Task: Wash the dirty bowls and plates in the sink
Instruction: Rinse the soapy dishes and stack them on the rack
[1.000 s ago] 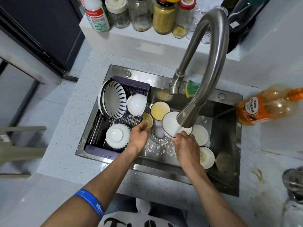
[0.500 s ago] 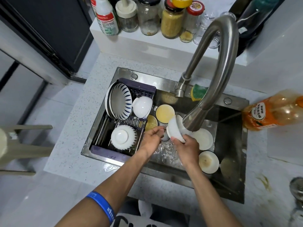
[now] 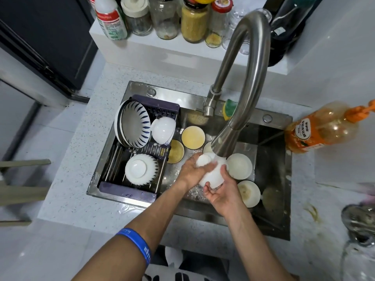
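A white bowl (image 3: pixel 212 175) is upside down under the faucet spout (image 3: pixel 223 147), held between both hands. My right hand (image 3: pixel 222 192) grips it from below, fingers curled around its side. My left hand (image 3: pixel 189 171) holds its upper left side by the foot. Dirty bowls lie in the steel sink (image 3: pixel 272 159): a yellow-stained one (image 3: pixel 192 137), another (image 3: pixel 175 151) by the rack, a white one (image 3: pixel 240 166) and a stained one (image 3: pixel 249 193) to the right.
A dark drying rack (image 3: pixel 129 189) fills the sink's left half with a blue-striped bowl (image 3: pixel 135 123), a white bowl (image 3: pixel 163 129) and an overturned bowl (image 3: pixel 141 169). An orange detergent bottle (image 3: pixel 320 128) lies on the right counter. A green sponge (image 3: pixel 229 107) and jars (image 3: pixel 194 21) sit behind.
My right hand lifted a white bowl from the sink floor up under the spout and turned it over. My left hand came across from the rack side and now holds the bowl too.
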Tool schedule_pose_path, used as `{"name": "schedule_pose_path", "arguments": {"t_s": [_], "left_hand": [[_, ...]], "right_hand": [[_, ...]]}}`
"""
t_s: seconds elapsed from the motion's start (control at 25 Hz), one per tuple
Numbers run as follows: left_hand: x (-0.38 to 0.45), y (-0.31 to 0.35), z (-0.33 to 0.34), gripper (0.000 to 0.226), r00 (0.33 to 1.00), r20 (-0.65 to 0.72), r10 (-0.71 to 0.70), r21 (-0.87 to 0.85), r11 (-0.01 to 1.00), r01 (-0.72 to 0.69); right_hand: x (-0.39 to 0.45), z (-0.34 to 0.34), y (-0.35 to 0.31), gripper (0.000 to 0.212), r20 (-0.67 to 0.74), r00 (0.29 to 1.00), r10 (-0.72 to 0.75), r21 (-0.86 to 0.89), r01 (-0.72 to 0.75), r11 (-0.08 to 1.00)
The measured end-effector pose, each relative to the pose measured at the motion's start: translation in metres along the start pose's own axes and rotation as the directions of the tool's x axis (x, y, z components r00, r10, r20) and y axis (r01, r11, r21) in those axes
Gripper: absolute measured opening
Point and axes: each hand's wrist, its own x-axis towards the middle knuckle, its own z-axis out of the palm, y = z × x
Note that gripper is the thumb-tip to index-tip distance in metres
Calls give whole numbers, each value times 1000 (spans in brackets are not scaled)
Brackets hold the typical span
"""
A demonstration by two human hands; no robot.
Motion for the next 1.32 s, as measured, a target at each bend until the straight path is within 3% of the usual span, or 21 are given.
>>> {"name": "schedule_pose_path", "arguments": {"t_s": [0.08,0.16,0.28,0.44,0.56,0.64,0.76,0.84,0.96,1.12,1.2,1.32], "left_hand": [[1,-4,-5,72,996,-66,-63,-28,998,62],[1,-7,-12,74,988,-117,-96,-121,989,82],[-5,-2,-14,61,989,-139,-52,-96,995,38],[-11,4,-20,75,990,-143,-8,3,1000,8],[-14,6,-33,99,986,-163,22,266,964,23],[-17,10,-40,98,977,-202,63,423,906,29],[-18,7,-65,103,988,-98,118,535,844,-48],[-26,2,-81,110,978,-81,190,618,780,-100],[-41,-10,-100,107,912,-264,315,588,802,-106],[-46,-40,-136,106,818,-439,372,645,764,-1],[-41,-54,-148,104,810,-476,343,692,715,104],[-19,-64,-147,104,848,-429,310,752,644,145]], "right_hand": [[4,8,6,49,-8,1000,-28,-96,27,995],[5,14,10,48,-3,998,-65,-179,63,982],[1,15,12,42,34,998,-43,-99,47,994],[-2,25,21,36,118,990,-80,-74,89,993],[-11,36,35,30,202,979,-38,4,38,999],[-11,39,43,35,263,965,4,42,-16,999],[-7,46,50,47,321,945,55,61,-79,995],[-6,54,52,48,343,934,102,7,-111,994],[-7,72,58,48,390,903,179,-183,-114,976],[7,68,66,44,343,924,171,-541,45,840],[15,49,66,42,290,947,140,-561,50,826],[26,18,66,37,228,969,96,-567,53,822]]}}
